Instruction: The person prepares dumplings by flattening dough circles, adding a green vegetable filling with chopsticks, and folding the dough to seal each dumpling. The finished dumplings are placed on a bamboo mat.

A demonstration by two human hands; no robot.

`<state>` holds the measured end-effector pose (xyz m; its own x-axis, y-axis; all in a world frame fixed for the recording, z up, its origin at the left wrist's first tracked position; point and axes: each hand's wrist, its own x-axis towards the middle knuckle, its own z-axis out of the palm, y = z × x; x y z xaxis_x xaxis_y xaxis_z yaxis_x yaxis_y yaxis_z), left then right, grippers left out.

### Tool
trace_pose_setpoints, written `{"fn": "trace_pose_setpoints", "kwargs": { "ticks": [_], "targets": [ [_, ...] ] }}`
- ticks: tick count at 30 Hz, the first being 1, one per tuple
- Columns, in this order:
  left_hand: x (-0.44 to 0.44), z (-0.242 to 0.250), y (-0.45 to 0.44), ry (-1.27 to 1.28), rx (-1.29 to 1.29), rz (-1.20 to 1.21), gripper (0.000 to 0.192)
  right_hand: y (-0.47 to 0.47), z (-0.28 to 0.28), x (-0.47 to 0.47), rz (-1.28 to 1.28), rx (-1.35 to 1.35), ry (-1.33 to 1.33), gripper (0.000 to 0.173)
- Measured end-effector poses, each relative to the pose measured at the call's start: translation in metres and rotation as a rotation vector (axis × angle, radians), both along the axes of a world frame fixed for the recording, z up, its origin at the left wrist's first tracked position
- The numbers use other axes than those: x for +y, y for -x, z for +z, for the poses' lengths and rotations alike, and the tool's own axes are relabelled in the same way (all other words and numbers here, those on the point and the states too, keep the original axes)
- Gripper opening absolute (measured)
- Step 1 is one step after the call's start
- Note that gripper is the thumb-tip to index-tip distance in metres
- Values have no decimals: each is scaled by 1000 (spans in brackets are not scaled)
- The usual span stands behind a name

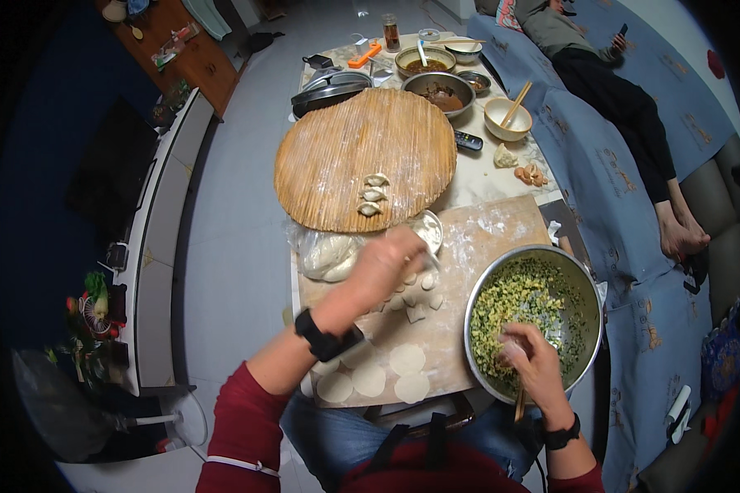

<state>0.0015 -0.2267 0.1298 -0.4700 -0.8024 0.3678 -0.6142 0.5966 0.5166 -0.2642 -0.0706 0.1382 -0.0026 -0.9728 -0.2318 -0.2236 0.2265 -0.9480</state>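
Observation:
My left hand (391,256), blurred, is over the floured wooden board (481,228), beside a small bowl of flour (430,229). Whether it holds anything is unclear. Beneath and near it lie small dough pieces (414,311). My right hand (527,357) is over a metal bowl (473,302) of chopped green and yellow filling (512,289), with chopsticks (520,400) below it; its grip is unclear. Flat round dough wrappers (368,378) lie at the board's near edge. Several folded dumplings (373,194) rest on a round slatted tray (345,148). Bagged dough (330,256) sits left of the flour.
Behind the tray are a metal bowl of brown paste (441,98), a bowl of sauce (424,61), a lidded pan (330,92) and a glass jar (391,34). A remote control (468,141) and a bowl with chopsticks (507,123) lie right. A person (623,105) reclines on the sofa (616,179).

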Motion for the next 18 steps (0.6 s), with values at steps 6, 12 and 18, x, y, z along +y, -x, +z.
{"fn": "trace_pose_setpoints", "kwargs": {
  "ticks": [6,12,18],
  "targets": [
    [-126,-12,-58,174,-33,294,10,16,7,11,-138,-57,-72,13],
    [-191,-58,-67,-66,114,495,16,12,2,10,-207,-86,-170,15],
    [-207,-81,-63,-116,137,477,15,12,-5,3,-161,-33,-186,19]
  ]
}}
